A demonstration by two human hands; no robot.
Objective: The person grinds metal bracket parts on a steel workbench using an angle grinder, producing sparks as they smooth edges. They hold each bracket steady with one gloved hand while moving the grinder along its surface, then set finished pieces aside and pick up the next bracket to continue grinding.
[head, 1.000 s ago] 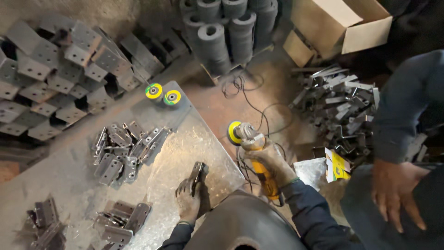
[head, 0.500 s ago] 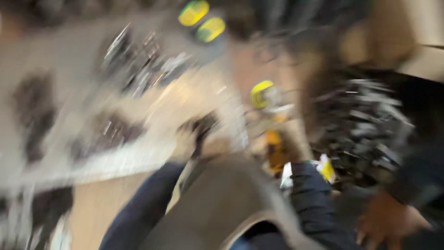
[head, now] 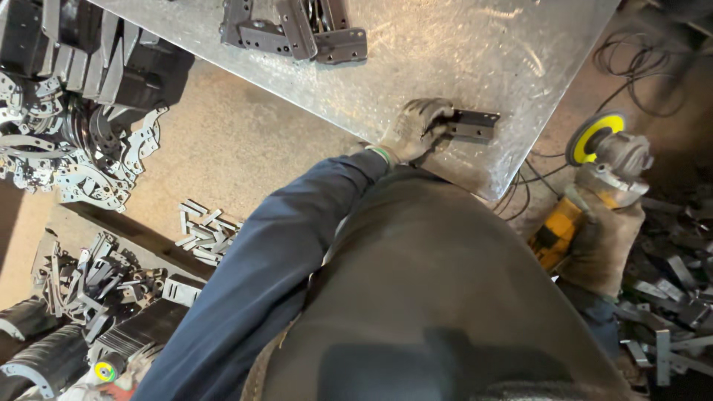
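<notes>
1. The bracket (head: 469,126), a dark angled metal piece, lay on the steel plate (head: 460,52) near its lower right corner, with its long axis running left to right across the view.
2. The bracket lay directly right of the left hand (head: 414,131), touching it; the right hand was well apart, off the plate.
3. The left hand, gloved, was curled partly closed, its fingers (head: 437,119) pressed on the bracket's left end. Whether they wrapped under it could not be told.
4. The right hand (head: 605,241), gloved, was closed round the yellow body of the grinder (head: 594,178).
5. The grinder's disc (head: 594,136) faced up, beside the plate's right edge, clear of the bracket.
6. More brackets (head: 297,26) lay in a heap at the plate's far edge.
</notes>
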